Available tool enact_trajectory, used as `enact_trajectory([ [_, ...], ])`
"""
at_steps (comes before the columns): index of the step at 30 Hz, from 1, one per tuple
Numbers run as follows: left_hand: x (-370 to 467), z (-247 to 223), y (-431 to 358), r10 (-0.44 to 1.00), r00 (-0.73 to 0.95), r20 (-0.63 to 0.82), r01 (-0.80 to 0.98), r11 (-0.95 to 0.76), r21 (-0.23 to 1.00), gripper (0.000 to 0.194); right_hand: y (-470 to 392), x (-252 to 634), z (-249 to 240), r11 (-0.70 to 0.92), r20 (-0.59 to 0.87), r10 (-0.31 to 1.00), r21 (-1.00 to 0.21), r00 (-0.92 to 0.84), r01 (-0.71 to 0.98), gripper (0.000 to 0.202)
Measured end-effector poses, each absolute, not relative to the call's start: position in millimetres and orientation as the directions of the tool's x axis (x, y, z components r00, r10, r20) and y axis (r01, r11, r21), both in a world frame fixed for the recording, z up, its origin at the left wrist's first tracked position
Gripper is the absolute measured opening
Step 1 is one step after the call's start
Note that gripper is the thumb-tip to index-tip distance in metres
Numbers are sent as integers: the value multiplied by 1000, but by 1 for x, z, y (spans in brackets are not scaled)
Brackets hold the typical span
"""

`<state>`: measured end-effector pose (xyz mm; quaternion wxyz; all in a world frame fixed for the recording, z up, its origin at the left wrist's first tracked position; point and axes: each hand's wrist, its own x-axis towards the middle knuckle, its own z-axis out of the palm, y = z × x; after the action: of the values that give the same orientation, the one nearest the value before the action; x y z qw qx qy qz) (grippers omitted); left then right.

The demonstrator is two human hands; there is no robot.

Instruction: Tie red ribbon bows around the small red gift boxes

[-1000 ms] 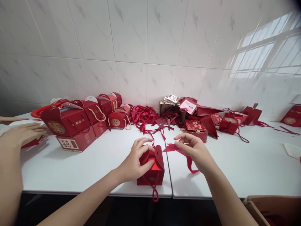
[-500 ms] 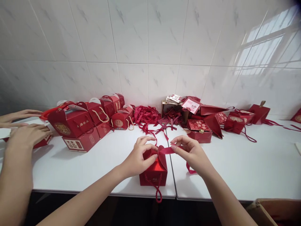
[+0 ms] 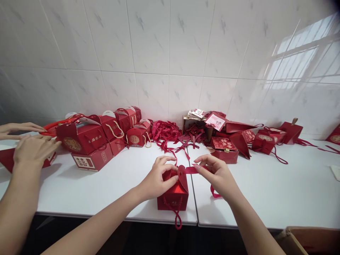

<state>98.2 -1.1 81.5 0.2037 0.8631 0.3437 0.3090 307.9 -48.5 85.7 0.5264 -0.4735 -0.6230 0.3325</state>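
A small red gift box [image 3: 173,200] stands upright near the table's front edge, with a twisted red cord looping down its front. My left hand [image 3: 162,177] is closed at its top, thumb and fingers against the raised flaps; what lies between the fingertips is partly hidden. A hole shows in the rounded right flap [image 3: 182,179]. From there a dark red ribbon [image 3: 191,170] runs to my right hand [image 3: 212,173], which pinches it between thumb and fingers. The ribbon's loose length hangs below that hand.
Stacked red gift boxes [image 3: 91,156] stand at the left, beside a co-worker's hands [image 3: 37,150]. A heap of red ribbons [image 3: 166,131] lies by the wall. More red boxes [image 3: 224,150] and cards [image 3: 196,114] sit at the back right. A cardboard box [image 3: 305,237] is at lower right.
My hands stay almost in place on the box and ribbon, and the flap's hole shows more clearly. The co-worker's hands have shifted at the left, and more red card shows beneath them.
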Motion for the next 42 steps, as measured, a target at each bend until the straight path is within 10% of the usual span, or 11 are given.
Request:
enact_trajectory([
  [21,100,77,-2,722,541,432,471,-685,555,11,-50,295,75,340,326,940,-890,-98,303,22],
  [30,97,77,-4,555,408,725,544,-785,295,18,-44,307,67,436,417,897,-789,-144,432,39],
  [37,112,111,-10,459,270,846,552,-794,255,16,-39,272,86,525,510,851,-832,-126,180,26],
  [42,102,126,-20,642,318,698,600,-706,377,23,-47,279,98,468,468,881,-884,67,24,18],
])
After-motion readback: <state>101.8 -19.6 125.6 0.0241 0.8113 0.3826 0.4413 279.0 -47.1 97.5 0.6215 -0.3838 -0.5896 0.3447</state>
